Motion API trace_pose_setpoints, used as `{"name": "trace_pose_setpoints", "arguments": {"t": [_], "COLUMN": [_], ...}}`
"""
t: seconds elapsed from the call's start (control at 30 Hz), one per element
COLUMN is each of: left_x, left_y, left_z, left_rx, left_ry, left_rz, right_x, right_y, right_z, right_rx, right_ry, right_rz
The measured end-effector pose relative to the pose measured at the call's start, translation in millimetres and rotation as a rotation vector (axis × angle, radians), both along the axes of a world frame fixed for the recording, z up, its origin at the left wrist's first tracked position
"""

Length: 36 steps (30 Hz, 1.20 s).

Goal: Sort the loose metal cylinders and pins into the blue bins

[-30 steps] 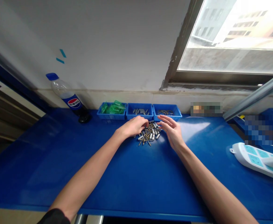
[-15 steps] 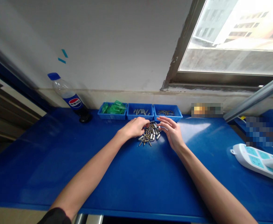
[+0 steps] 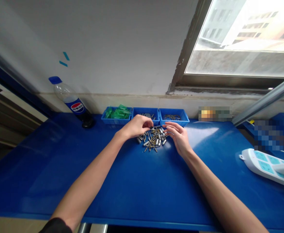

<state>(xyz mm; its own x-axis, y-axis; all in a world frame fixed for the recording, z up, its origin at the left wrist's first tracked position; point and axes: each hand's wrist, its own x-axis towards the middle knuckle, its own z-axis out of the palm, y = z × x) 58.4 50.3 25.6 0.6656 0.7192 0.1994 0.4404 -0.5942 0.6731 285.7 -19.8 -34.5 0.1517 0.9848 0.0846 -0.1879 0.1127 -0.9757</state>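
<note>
- Left grip (image 3: 136, 126) curled at the metal pile (image 3: 154, 140), closure and contents unclear!
- Right grip (image 3: 180, 137) wide, beside it.
- Blue bins (image 3: 177, 123) behind, on the counter (image 3: 142, 184).

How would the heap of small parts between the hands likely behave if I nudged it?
The heap would probably spread rather than move as one, since its parts lie loosely crossed. The slim brassy pins might roll; the silvery pieces look stiff and may slide on the glossy table.

Both hands (image 3: 160, 130) curled, seemingly loosely.
</note>
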Motion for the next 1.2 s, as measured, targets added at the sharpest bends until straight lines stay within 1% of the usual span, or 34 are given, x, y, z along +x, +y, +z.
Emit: {"name": "trace_pose_setpoints", "arguments": {"t": [0.1,0.17,0.3,0.4,0.47,0.53,0.63,0.7,0.8,0.9,1.03,1.2], "left_x": [1,3,10,11,10,8,4,3,7,12,16,17], "left_y": [-2,-5,-11,-14,-14,-11,-5,-3,-5,-8,-11,-11], "left_z": [4.8,6.3,8.0,9.6,9.7,7.6,0.0,-6.3,-12.9,-14.7,-15.3,-20.0], "left_rx": [-0.064,-0.099,-0.149,-0.170,-0.162,-0.103,0.031,0.074,0.091,0.115,0.145,0.176], "left_ry": [-0.162,-0.229,-0.285,-0.289,-0.251,-0.139,0.090,0.206,0.318,0.354,0.347,0.345], "left_rz": [-0.014,-0.023,-0.054,-0.062,-0.054,-0.032,0.024,0.043,0.048,0.064,0.064,0.075], "right_x": [-2,-3,-5,-4,-3,-2,-2,-2,-1,0,0,-2], "right_y": [-1,-3,-5,-4,-3,-2,0,0,1,0,-1,-1], "right_z": [0.8,1.5,-0.1,-3.1,-4.9,-5.8,-5.1,-3.6,-1.7,-1.6,-1.3,0.3], "right_rx": [0.028,0.035,0.026,0.033,0.026,0.017,0.037,0.067,0.076,0.053,0.034,0.023], "right_ry": [-0.074,-0.098,-0.080,-0.079,-0.084,-0.101,-0.090,-0.041,0.010,0.000,-0.021,-0.026], "right_rz": [0.025,0.066,0.144,0.159,0.155,0.128,0.020,-0.044,-0.040,-0.008,-0.015,-0.019]}}
